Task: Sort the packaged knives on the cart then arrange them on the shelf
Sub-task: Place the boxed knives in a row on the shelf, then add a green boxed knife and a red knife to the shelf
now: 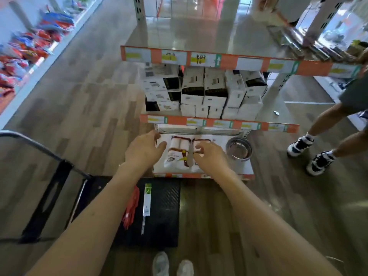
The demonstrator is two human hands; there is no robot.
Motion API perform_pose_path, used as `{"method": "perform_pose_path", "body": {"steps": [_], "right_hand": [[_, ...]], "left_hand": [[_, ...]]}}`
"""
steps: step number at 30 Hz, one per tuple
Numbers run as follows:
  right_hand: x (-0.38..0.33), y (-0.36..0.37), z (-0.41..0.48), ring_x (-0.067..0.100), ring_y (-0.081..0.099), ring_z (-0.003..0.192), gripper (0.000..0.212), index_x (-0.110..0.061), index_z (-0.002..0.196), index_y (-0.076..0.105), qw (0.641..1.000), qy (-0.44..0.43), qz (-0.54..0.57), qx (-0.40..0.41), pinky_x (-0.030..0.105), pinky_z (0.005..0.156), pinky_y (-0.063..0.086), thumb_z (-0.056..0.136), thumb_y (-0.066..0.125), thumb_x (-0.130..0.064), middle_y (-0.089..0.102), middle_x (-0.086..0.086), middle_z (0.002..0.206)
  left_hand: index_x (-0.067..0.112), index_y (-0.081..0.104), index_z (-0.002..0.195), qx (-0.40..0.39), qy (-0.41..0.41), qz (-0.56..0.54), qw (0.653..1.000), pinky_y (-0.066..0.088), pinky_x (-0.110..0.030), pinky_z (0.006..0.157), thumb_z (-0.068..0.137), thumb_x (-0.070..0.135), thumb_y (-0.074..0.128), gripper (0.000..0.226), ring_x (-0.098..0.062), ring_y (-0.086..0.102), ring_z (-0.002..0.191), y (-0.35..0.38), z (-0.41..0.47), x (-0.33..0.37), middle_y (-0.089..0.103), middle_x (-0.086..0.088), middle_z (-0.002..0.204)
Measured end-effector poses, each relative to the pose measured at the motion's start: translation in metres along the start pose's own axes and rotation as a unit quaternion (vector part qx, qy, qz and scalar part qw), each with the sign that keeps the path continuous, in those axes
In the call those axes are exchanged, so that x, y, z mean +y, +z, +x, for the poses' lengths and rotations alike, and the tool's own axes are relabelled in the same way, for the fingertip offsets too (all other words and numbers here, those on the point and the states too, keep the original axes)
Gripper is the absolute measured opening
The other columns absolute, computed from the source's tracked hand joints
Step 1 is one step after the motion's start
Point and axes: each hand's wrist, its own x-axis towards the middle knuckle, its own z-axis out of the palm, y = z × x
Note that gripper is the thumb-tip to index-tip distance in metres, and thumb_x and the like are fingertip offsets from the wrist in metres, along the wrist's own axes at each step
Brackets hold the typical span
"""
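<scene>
Wood-patterned shop flooring fills the frame, with a shelf unit (219, 122) edged in orange price rails standing at centre. Its middle tier is stacked with white boxes (203, 90); on the lowest tier, white pouches (177, 154) and a metal bowl (239, 149) are seen. Both bare hands are held over that lowest tier. The left hand (143, 151) is shown with fingers loosely apart, gripping nothing, just beside the tier's left edge. The right hand (209, 157) has its fingers curled beside a thin grey strip (190, 154) lying across the pouches; whether the strip is pinched, or is a knife at all, cannot be told through the blur. At lower centre, on the black cart (165, 216), one long, narrow packaged knife (147, 204) lies beside a red item (130, 210). The arranging step is judged to be in hand. Next, the knife on the cart would need to be reached for, gripped and carried up to the shelf.
</scene>
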Motion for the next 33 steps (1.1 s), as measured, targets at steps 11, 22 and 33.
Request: {"method": "perform_pose_path", "body": {"steps": [11,22,33], "right_hand": [[-0.003,0.106,0.005,0.022,0.057,0.103,0.027,-0.011,0.114,0.059,0.995,-0.011,-0.029,-0.092,0.034,0.085,0.048,0.094,0.048,-0.025,0.061,0.009,0.114],[0.027,0.332,0.042,0.023,0.059,0.1,0.028,-0.015,0.113,0.06,0.977,0.099,-0.042,-0.185,0.032,0.077,0.046,0.095,0.046,-0.03,0.063,0.005,0.112],[0.098,0.596,0.1,0.023,0.063,0.088,0.029,-0.012,0.11,0.06,0.96,0.174,-0.043,-0.217,0.031,0.066,0.049,0.093,0.049,-0.034,0.065,0.006,0.102]], "left_hand": [[0.011,0.061,0.112,-0.02,-0.169,-0.049,0.984,0.043,-0.033,0.086,0.091,0.032,0.051,0.032,-0.028,0.059,0.107,0.061,-0.024,-0.12,0.065,-0.01,0.114],[0.015,0.057,0.113,-0.142,-0.242,0.007,0.96,0.045,-0.036,0.083,0.092,0.036,0.047,0.032,-0.027,0.058,0.104,0.196,-0.015,-0.309,0.063,-0.007,0.115],[0.011,0.057,0.112,-0.191,-0.25,-0.018,0.949,0.045,-0.033,0.082,0.091,0.035,0.05,0.032,-0.026,0.058,0.103,0.402,0.014,-0.485,0.063,-0.008,0.111]]}}
